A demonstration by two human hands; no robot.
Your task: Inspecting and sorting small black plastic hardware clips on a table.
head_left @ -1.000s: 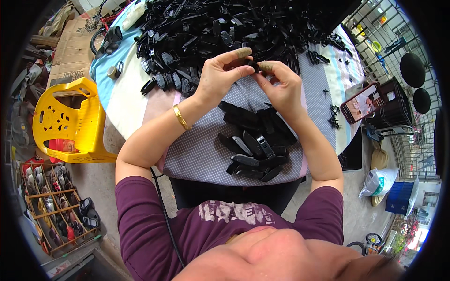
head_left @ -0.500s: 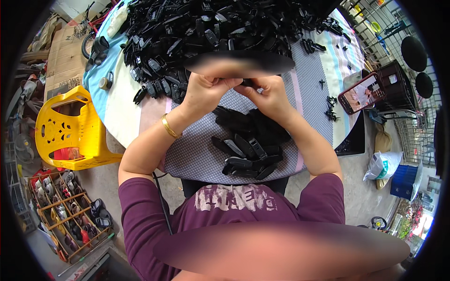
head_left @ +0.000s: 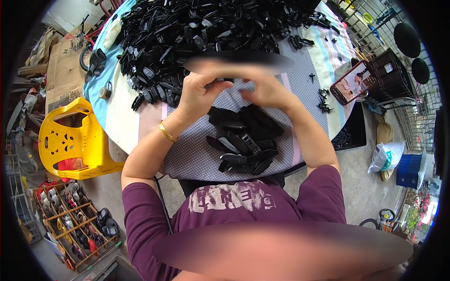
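Round table covered in striped, dotted cloth [head_left: 187,159], centre | glossy black elongated pieces [head_left: 201,33] heaped upper centre, clustered centre | yellow plastic chair [head_left: 99,171] placed left | left hand [head_left: 196,93], right hand [head_left: 268,89]: partly blurred, grip cannot be told

There are two hands [head_left: 196,93] [head_left: 267,91], one bracelet [head_left: 166,132], one phone [head_left: 352,84], one yellow chair [head_left: 96,146] and countless black pieces [head_left: 233,158].

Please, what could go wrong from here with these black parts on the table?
Parts of the small pile lie close to the near edge of the table; a careless push might drop some. The large heap lies just beyond the left hand, so pieces could slide and mix with that pile. Tiny black pieces beside the right forearm might get swept off.
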